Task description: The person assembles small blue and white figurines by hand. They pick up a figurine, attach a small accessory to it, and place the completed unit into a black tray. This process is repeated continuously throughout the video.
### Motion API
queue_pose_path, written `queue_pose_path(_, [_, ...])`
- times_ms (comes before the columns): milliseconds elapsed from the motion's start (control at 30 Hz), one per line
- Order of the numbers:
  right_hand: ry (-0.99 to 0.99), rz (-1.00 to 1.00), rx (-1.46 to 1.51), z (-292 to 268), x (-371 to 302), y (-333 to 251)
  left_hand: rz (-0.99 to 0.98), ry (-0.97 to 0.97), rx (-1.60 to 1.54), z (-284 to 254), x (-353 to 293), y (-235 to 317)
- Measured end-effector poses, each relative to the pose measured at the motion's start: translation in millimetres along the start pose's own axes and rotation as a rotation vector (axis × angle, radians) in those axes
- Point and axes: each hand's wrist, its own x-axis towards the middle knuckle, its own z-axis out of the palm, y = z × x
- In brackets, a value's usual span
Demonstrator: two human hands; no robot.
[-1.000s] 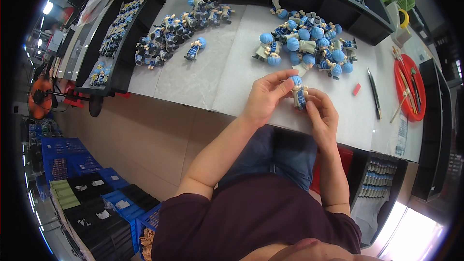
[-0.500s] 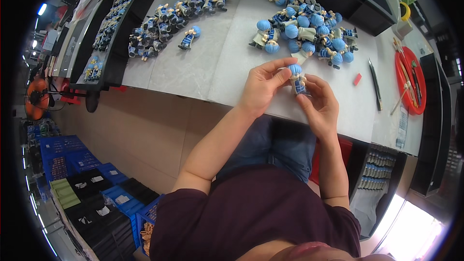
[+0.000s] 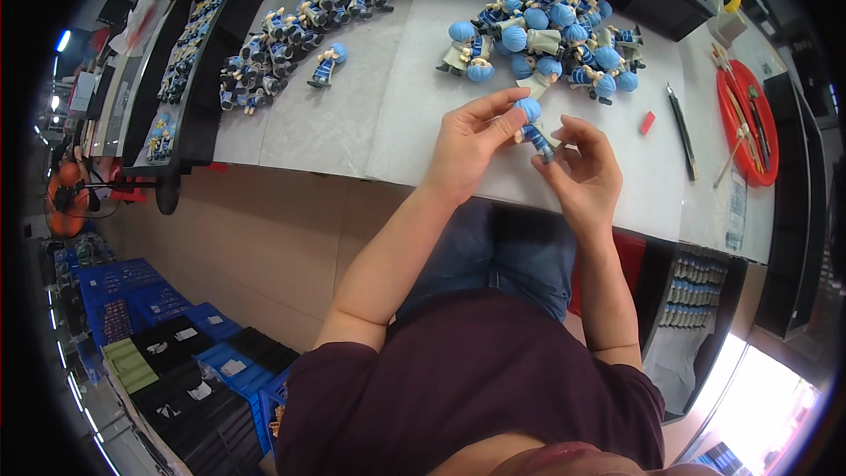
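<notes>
My left hand (image 3: 465,143) pinches a small figurine (image 3: 534,134) by its blue-haired head, between thumb and fingers. The figurine wears a blue outfit with a cream part behind it, and it tilts with its feet toward my right hand (image 3: 582,167). The curled fingers and thumb of that hand close around the figurine's lower end; the exact contact is partly hidden. Just beyond my hands lies a heap of similar blue-haired figurines (image 3: 538,22). A single figurine (image 3: 328,65) lies apart on the left of the table (image 3: 352,137).
More figurines (image 3: 273,57) lie grouped at the far left, beside a black rack (image 3: 198,97). To the right are a red block (image 3: 648,122), a black pen-like tool (image 3: 680,132) and a red tray (image 3: 726,115) with slim tools. A drawer (image 3: 674,361) below right holds rows of pieces.
The figurine has turned from nearly upright to tilted, its feet swinging toward my right hand. My left hand still grips the head. The whole view has shifted slightly.
</notes>
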Motion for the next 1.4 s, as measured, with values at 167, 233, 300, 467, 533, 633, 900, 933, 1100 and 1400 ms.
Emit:
queue_pose_path(167, [-0.011, 0.069, 0.134, -1, 2, -9, 0.036, 0.008, -0.081, -1, 0, -1])
queue_pose_path(233, [-0.036, 0.159, 0.194, 0, 2, -13, 0.049, -0.010, -0.096, -1, -1, -1])
queue_pose_path(300, [-0.032, 0.195, 0.148, 2, 1, -11, 0.034, -0.031, -0.143, -1, -2, 2])
queue_pose_path(467, [-0.006, 0.039, 0.083, 3, 1, -7, 0.055, -0.052, -0.105, 1, -1, 2])
queue_pose_path(533, [0.002, -0.021, 0.035, 3, 0, -4, 0.030, -0.035, -0.074, 4, -2, 2])
queue_pose_path(633, [-0.003, -0.018, 0.050, 2, 0, -2, 0.018, -0.022, -0.007, 4, -2, 1])
queue_pose_path(900, [0.017, -0.065, 0.000, 1, 0, -4, 0.085, -0.011, -0.058, 1, -1, -1])
queue_pose_path(933, [0.018, -0.082, -0.009, 1, 1, -5, 0.093, -0.012, -0.066, 2, -1, 0])
queue_pose_path(1100, [0.047, -0.061, -0.047, 5, 1, -2, 0.104, -0.051, -0.079, -1, -2, 1])
queue_pose_path(1400, [0.062, -0.068, -0.044, 4, 1, -4, 0.160, -0.108, -0.014, -1, 0, -2])
